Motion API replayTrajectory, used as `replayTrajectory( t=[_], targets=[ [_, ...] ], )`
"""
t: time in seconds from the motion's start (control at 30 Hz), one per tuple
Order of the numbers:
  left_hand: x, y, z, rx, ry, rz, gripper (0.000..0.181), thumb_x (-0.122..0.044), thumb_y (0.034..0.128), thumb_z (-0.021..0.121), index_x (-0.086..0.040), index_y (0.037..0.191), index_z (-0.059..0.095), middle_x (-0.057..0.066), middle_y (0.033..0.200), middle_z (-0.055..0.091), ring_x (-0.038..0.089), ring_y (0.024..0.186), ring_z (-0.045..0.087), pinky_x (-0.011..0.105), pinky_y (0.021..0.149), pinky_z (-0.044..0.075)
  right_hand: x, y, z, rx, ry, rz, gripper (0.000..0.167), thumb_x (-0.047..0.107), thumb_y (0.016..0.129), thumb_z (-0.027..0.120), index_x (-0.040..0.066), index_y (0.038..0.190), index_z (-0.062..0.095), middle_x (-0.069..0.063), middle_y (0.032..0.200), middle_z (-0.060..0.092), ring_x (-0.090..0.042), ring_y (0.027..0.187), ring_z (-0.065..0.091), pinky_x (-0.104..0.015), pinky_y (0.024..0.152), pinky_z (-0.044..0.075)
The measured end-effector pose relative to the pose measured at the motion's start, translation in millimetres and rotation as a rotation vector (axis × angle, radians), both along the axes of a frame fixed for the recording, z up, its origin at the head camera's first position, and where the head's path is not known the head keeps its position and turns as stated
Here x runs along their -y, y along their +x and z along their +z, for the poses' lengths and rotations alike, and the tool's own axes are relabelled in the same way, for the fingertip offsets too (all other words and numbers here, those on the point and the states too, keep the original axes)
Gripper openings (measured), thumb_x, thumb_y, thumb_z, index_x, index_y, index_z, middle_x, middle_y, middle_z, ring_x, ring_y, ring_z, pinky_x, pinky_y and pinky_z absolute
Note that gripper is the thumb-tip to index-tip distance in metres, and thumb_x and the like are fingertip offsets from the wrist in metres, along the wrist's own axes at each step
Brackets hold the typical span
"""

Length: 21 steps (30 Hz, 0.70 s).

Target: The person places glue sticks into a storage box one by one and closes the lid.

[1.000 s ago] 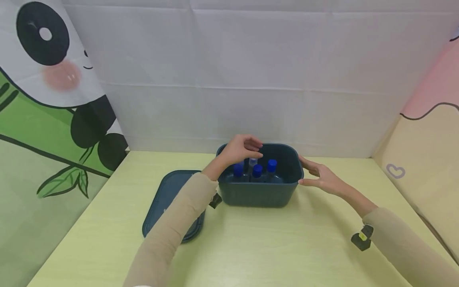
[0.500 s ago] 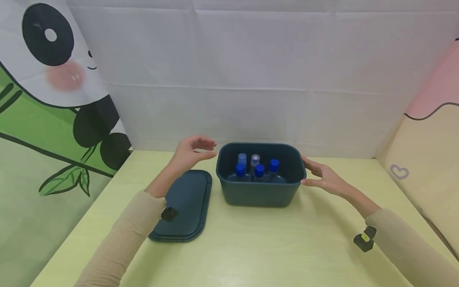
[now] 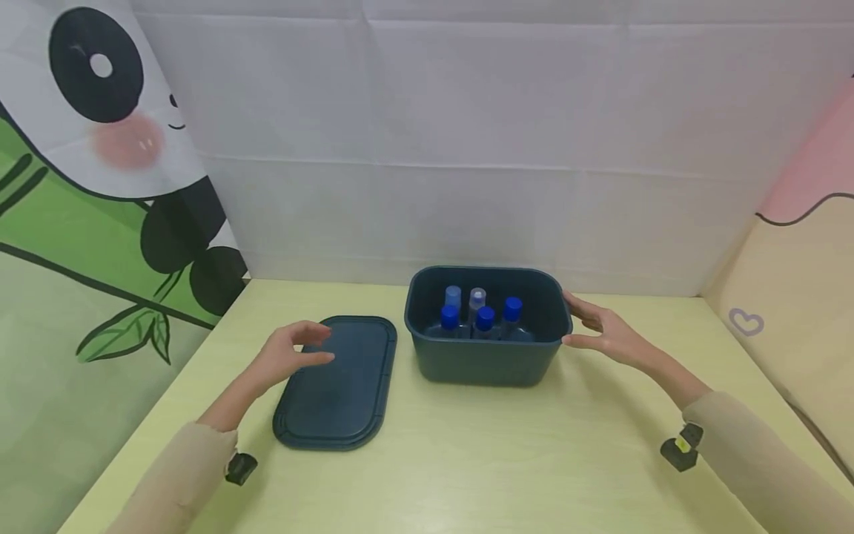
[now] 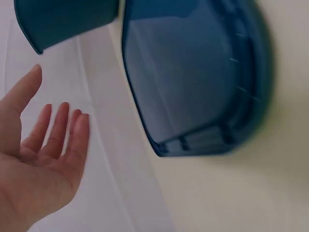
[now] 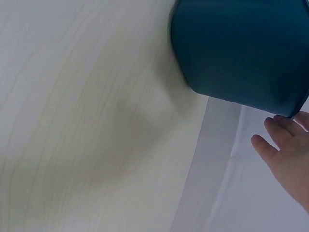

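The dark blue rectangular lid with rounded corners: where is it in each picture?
Head: left of centre, the dark blue rectangular lid lies on the pale yellow table.
Left wrist: the lid spans the upper middle, cut at the top edge.
Right wrist: not in this picture.
Shared landmark: the dark teal open-topped bin, just right of centre in head, top left in left wrist, top right in right wrist.

In the head view, the bases of 5 bottles are hidden inside the bin; 2 sleeves are cut off at 8 and 4 o'clock. From the left wrist, the lid blurs at 2 o'clock.
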<state>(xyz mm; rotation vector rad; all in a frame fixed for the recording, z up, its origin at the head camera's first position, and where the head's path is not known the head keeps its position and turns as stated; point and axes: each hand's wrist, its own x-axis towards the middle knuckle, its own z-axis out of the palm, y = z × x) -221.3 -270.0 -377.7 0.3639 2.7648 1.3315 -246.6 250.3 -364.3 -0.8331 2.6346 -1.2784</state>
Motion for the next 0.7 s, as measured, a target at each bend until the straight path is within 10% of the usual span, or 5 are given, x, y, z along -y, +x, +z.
replayTrajectory(
  t=[0.33, 0.7],
  targets=[
    [33.5, 2.7, -37.1, 0.148, -0.109, 0.119, 0.074, -0.028, 0.0744, 0.075, 0.006, 0.13, 0.04, 0.029, 0.132, 0.038, 0.048, 0.12, 0.034, 0.054, 0.093, 0.038, 1, 1.2, 0.7, 0.005, 0.0, 0.002, 0.073, 0.014, 0.088, 0.06, 0.0, 0.144, 0.015, -0.022, 0.147, 0.018, -0.042, 0.131, 0.023, -0.057, 0.102, 0.022],
    [35.0, 6.5, -50.0, 0.213, -0.165, 0.195, 0.085, -0.022, 0.0682, 0.08, 0.014, 0.129, 0.033, 0.035, 0.121, 0.044, 0.045, 0.106, 0.048, 0.049, 0.087, 0.043, 1, 0.8, -0.2, 0.004, -0.005, -0.01, 0.073, 0.014, 0.087, 0.06, 0.001, 0.144, 0.017, -0.021, 0.147, 0.019, -0.042, 0.13, 0.024, -0.056, 0.102, 0.024]
  ],
)
